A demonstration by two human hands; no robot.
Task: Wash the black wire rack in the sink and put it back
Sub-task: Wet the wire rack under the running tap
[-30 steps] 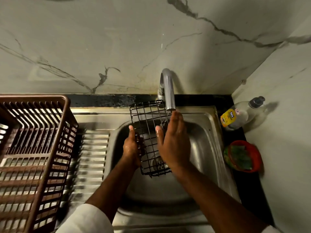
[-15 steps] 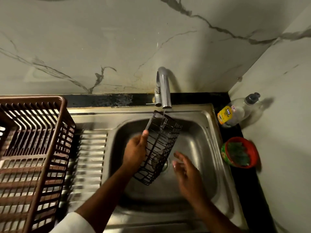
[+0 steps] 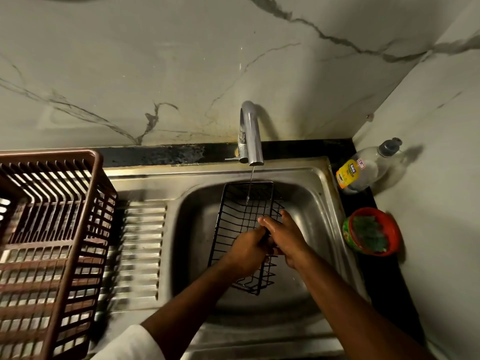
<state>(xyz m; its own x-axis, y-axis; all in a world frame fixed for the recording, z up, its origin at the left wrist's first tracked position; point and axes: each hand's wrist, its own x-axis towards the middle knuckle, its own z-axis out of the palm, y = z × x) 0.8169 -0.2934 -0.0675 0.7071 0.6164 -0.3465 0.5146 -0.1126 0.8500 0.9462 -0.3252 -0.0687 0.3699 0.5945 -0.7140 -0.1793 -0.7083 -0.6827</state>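
Head view: black wire rack point(image 3: 244, 216), steel sink point(image 3: 319, 203).

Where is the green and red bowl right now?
The green and red bowl sits right of the sink on the dark counter, just below the soap bottle.

Two bare forearms reach in from below. The left arm wears a white sleeve point(image 3: 130, 344) pushed up past the elbow. Both the left hand point(image 3: 246, 248) and right hand point(image 3: 285, 235) look wet and glossy.

One wire rack point(image 3: 244, 216); one tap point(image 3: 250, 133); one bottle point(image 3: 363, 168); two hands point(image 3: 248, 246).
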